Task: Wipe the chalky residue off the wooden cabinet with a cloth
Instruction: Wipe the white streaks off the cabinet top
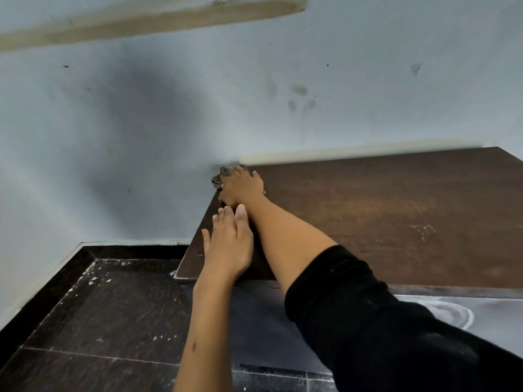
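Cabinet (382, 216) against the wall (141, 123), floor (99, 312) to its left and below. Cloth (223, 174) on the far left corner of the top, under right hand (242, 188). Left hand (229, 244) flat on the left edge, nearer, just beside the right forearm.

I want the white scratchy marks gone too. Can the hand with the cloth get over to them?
Probably yes. The right hand presses the cloth at the cabinet top's far left corner; the white marks lie rightward on the same bare surface, nothing between.
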`<state>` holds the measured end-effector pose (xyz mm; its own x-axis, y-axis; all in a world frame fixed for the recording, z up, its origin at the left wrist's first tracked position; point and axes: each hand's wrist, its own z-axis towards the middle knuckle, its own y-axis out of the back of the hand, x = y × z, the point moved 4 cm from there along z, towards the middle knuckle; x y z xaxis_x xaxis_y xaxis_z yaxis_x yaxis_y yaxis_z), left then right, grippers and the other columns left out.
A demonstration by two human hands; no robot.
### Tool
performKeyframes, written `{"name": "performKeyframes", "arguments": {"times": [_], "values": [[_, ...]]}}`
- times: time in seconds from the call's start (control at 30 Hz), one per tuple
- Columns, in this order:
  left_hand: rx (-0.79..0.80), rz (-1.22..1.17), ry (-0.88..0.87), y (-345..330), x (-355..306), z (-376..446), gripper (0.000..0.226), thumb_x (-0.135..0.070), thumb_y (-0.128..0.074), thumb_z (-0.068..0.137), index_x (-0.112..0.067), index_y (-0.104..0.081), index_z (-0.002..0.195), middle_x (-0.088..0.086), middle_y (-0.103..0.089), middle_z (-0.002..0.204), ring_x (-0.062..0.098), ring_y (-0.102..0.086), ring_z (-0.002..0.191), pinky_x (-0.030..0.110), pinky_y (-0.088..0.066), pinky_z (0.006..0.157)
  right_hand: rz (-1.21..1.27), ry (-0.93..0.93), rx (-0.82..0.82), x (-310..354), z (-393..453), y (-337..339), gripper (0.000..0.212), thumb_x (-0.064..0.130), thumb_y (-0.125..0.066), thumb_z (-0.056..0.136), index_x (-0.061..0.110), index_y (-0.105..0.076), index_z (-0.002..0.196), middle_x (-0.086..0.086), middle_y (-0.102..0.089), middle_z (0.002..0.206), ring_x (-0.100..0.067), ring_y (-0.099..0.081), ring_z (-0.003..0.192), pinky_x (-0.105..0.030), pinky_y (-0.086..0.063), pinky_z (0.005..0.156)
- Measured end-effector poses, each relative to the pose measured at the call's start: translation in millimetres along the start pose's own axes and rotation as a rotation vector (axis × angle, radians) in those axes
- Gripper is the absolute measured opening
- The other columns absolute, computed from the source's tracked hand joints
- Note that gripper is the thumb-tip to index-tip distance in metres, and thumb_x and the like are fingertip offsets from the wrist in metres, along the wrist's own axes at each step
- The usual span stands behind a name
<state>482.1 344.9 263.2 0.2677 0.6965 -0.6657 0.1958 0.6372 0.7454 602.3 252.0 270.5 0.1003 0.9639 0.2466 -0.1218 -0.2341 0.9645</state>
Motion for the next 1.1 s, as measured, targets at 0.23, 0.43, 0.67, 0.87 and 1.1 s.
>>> {"name": "performKeyframes", "arguments": {"times": [0.23, 0.43, 0.67, 0.87, 1.1], "values": [[-0.001, 0.210, -0.080, -28, -15, 7, 0.060, -0.045, -0.009, 0.099, -0.013, -0.014, 0.150, 0.002, -0.011, 0.158, 0.014, -0.001, 0.146, 0.036, 0.009, 0.115, -0.030, -0.138, -0.001, -81, 9, 21, 0.057, 0.041, -0.049, 0.089, 0.022, -0.036, 0.142, -0.002, -0.024, 0.153, -0.021, -0.017, 0.143, -0.051, -0.011, 0.115], [0.046, 0.368, -0.113, -40, -25, -3, 0.062, -0.046, -0.006, 0.098, -0.013, -0.013, 0.150, 0.003, -0.006, 0.159, 0.016, 0.002, 0.146, 0.038, 0.010, 0.114, -0.062, -0.239, -0.047, -139, -29, 39, 0.057, 0.045, -0.049, 0.088, 0.023, -0.040, 0.139, -0.002, -0.030, 0.150, -0.021, -0.022, 0.140, -0.049, -0.019, 0.113], [0.080, 0.493, -0.206, -61, -48, -34, 0.063, -0.046, -0.005, 0.098, -0.011, -0.012, 0.150, 0.005, -0.005, 0.159, 0.017, 0.003, 0.146, 0.038, 0.012, 0.114, -0.102, -0.524, -0.119, -259, -137, 85, 0.057, 0.045, -0.048, 0.088, 0.021, -0.040, 0.139, -0.003, -0.028, 0.151, -0.025, -0.019, 0.141, -0.055, -0.018, 0.112], [0.072, 0.480, -0.203, -57, -48, -55, 0.063, -0.046, -0.006, 0.099, -0.009, -0.014, 0.150, 0.006, -0.006, 0.158, 0.019, 0.002, 0.146, 0.040, 0.011, 0.114, -0.139, -0.773, -0.190, -333, -258, 115, 0.055, 0.041, -0.048, 0.087, 0.018, -0.042, 0.137, -0.006, -0.030, 0.149, -0.028, -0.021, 0.139, -0.054, -0.022, 0.111], [0.061, 0.364, -0.047, -18, -32, -69, 0.063, -0.046, -0.006, 0.099, -0.010, -0.015, 0.150, 0.005, -0.007, 0.158, 0.019, 0.001, 0.146, 0.042, 0.010, 0.115, -0.125, -0.996, -0.331, -269, -305, 97, 0.058, 0.030, -0.042, 0.084, 0.013, -0.037, 0.140, -0.012, -0.029, 0.148, -0.026, -0.020, 0.139, -0.047, -0.021, 0.111]]}}
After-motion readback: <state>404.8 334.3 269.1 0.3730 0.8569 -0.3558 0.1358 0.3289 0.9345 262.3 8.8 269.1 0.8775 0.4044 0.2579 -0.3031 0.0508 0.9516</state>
